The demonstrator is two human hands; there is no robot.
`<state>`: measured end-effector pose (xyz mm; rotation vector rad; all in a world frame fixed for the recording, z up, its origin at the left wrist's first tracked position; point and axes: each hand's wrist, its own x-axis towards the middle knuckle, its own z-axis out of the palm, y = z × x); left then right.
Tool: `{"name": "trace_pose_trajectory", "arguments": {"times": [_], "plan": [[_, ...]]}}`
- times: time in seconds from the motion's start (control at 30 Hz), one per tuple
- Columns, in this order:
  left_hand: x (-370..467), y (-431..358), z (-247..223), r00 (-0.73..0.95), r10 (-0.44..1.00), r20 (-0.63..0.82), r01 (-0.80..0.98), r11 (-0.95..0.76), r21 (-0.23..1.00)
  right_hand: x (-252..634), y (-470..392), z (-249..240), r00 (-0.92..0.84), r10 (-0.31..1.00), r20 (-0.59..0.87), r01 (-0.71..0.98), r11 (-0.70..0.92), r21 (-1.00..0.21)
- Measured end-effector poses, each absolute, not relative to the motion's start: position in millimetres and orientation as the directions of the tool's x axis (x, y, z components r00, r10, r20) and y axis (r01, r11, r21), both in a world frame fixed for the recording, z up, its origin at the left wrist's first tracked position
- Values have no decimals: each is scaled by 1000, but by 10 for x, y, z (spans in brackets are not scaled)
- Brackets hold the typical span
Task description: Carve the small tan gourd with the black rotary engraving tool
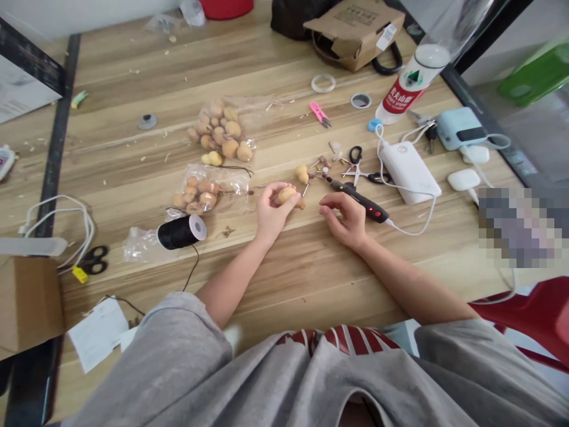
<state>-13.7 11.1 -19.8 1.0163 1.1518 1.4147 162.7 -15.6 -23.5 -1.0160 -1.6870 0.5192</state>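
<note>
A small tan gourd [287, 194] is held in my left hand [272, 216], between the thumb and curled fingers. My right hand [347, 220] rests just right of it, its fingers bent and the thumb close to the index finger; whatever is pinched there, if anything, is too small to tell. Beyond my right hand lies a black pen-shaped rotary tool [362, 201] with a red button and a white cable. Another small yellowish gourd [302, 174] lies near its tip. Small bits and pins [324, 163] are scattered there.
Clear bags of gourds [220, 133] lie at left, near a black thread spool [180, 232]. Black-handled scissors [357, 169], pink snips [319, 112], a white power bank [411, 172] and a water bottle [402, 92] stand or lie at right. A torn cardboard box [355, 29] is behind.
</note>
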Motion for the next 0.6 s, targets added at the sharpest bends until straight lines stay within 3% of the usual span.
{"name": "trace_pose_trajectory", "arguments": {"times": [0.1,0.2,0.6], "plan": [[-171,127,-206,-130,979,-155,-331,105,938,1625,-153,-237,-68,837,544,358,529,-770],[-206,149,-216,-117,967,-227,-363,171,916,1630,-149,-250,-34,850,526,345,504,-792],[-240,145,-247,-66,983,-171,-306,143,941,1650,-141,-356,-24,866,499,263,487,-833]]}}
